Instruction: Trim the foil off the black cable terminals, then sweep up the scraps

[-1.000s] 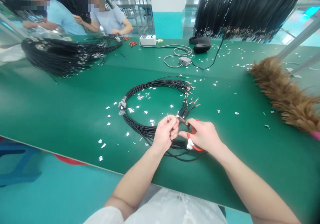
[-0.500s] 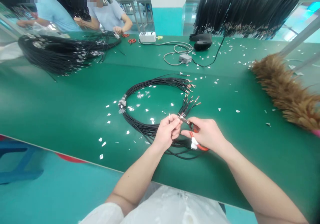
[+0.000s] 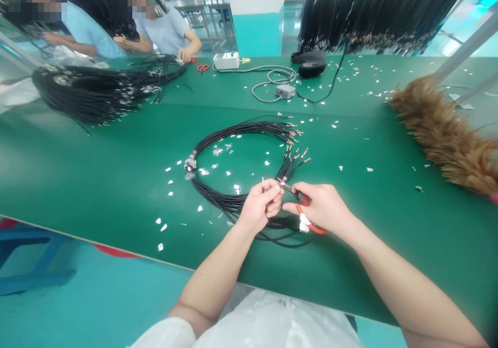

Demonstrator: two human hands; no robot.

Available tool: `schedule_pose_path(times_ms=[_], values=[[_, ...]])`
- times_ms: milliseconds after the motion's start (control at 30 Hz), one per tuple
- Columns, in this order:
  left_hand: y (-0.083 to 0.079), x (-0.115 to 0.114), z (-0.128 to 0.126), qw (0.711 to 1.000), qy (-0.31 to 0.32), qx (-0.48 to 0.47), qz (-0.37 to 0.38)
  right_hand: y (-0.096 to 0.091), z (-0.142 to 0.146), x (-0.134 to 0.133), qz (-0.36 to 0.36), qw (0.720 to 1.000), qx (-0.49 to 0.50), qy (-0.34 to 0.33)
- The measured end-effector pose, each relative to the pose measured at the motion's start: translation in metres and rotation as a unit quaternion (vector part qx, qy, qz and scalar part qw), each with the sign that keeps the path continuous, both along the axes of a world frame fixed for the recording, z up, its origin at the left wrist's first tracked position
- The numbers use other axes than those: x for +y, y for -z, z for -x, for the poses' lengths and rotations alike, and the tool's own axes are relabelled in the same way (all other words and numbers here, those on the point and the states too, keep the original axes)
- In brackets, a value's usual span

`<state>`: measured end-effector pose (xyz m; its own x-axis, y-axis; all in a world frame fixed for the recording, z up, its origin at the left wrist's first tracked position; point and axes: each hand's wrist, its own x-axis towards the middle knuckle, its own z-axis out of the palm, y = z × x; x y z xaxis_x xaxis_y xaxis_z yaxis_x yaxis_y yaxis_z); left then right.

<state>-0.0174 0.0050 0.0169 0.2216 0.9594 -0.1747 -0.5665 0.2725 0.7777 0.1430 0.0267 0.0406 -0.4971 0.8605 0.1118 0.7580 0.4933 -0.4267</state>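
A coil of thin black wires [image 3: 218, 195] with metal terminals lies on the green table [image 3: 97, 166] in front of me. My left hand [image 3: 259, 206] is closed in a pinch on one wire end, its metal tip pointing up. My right hand [image 3: 322, 208] is closed round red-handled scissors [image 3: 305, 219], whose blades meet the wire end beside my left fingers. Both hands hover over the near edge of the coil. Small white scraps [image 3: 165, 197] are scattered round it.
A large bundle of black wires [image 3: 97, 86] lies far left, where two other people sit. More wires hang top right [image 3: 381, 11]. A brown feather duster [image 3: 443, 130] lies right. A grey cable with small boxes [image 3: 284, 89] and a black object [image 3: 309, 65] sit at the back.
My hands stay together over the coil's near edge, shifting only slightly; the view has moved a little. Nothing was picked up or let go.
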Motion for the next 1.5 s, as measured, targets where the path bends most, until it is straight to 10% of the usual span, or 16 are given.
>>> schedule_pose_path(times_ms=[367, 533, 633, 1000, 1133, 1333, 1500], values=[[-0.002, -0.003, 0.001, 0.988, -0.142, -0.027, -0.045, 0.007, 0.000, 0.006, 0.093, 0.980, 0.164, 0.058], [-0.001, -0.006, -0.004, 0.995, -0.097, -0.004, -0.021, 0.003, 0.021, 0.005, 0.235, 0.819, 0.521, 0.056], [0.000, -0.008, -0.006, 0.995, -0.098, 0.007, -0.016, 0.002, 0.035, 0.005, 0.258, 0.767, 0.583, 0.064], [0.003, -0.006, -0.001, 0.999, 0.026, -0.022, 0.007, -0.005, 0.032, 0.003, 0.234, 0.820, 0.522, 0.010], [0.006, -0.011, -0.009, 0.994, -0.090, 0.050, -0.034, -0.004, 0.033, 0.000, 0.200, 0.855, 0.478, 0.027], [0.012, -0.014, -0.018, 0.904, -0.257, 0.266, -0.213, -0.004, 0.043, -0.008, 0.279, 0.708, 0.645, 0.072], [0.011, -0.013, -0.014, 0.915, -0.209, 0.276, -0.206, -0.004, 0.038, -0.008, 0.297, 0.710, 0.636, 0.045]])
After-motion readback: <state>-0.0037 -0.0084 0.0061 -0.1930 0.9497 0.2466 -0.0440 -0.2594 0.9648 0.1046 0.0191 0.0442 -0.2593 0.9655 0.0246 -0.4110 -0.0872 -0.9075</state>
